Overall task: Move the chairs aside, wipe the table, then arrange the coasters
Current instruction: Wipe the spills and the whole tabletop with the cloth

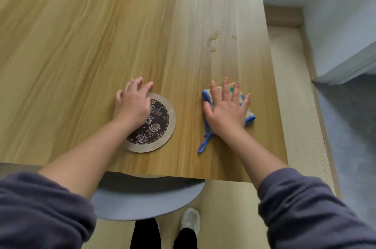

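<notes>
A round coaster (160, 124) with a dark floral centre and a tan rim lies on the wooden table (101, 45) near its front edge. My left hand (133, 104) rests on the coaster's far left part, its fingers bent over the far rim onto the table. To the right, my right hand (227, 109) presses flat with spread fingers on a folded cloth (249, 116) with blue trim. A blue loop of the cloth trails toward the front edge. Small wet spots (214, 41) sit on the table beyond the cloth.
A grey chair seat (146, 199) is tucked under the table's front edge, just before my legs and a white shoe (190, 220). The table's right edge runs past the cloth, with pale floor, a baseboard and a white wall (335, 14) beyond.
</notes>
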`<state>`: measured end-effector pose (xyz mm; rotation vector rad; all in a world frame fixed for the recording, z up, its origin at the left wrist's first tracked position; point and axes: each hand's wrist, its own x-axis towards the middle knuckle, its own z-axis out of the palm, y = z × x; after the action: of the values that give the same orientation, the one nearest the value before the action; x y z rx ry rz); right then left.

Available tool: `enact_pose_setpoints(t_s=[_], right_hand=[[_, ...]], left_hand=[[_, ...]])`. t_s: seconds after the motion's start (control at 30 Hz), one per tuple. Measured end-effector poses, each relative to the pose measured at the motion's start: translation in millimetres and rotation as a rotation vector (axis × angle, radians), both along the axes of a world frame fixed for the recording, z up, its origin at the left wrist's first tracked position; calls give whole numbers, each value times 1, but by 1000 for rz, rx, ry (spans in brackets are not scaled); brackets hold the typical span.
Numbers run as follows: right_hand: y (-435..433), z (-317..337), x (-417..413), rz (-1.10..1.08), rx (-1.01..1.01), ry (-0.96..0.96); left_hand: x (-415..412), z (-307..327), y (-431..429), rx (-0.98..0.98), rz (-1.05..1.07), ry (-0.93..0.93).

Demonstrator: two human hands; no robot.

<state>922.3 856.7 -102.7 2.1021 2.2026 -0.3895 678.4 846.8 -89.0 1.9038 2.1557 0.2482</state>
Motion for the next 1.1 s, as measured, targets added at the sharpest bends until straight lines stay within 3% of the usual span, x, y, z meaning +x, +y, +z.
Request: enact_pose_setpoints(t_s=[0.17,0.27,0.37,0.5,0.6,0.7,0.93,1.1], right_hand=[[-66,-1,2,382,19,26],[-91,-5,40,498,17,-10],[-95,-6,81,451,20,-34],[-54,-5,118,167,-16,-68],[0,-3,114,-90,-3,-47],[26,-4,86,-193,-2,-64],[-55,-1,15,198,-34,-17],[-37,-4,-12,280,-11,-26]], left_hand=[[29,-23,-8,-11,117,69],[30,-24,-10,4,119,88],[30,-24,-10,8,118,87],[30,-25,-10,15,107,108],[31,-25,-10,15,104,112],[32,-24,-10,17,89,122],[34,-20,-4,-2,-153,213],[30,-20,5,-42,-290,182]])
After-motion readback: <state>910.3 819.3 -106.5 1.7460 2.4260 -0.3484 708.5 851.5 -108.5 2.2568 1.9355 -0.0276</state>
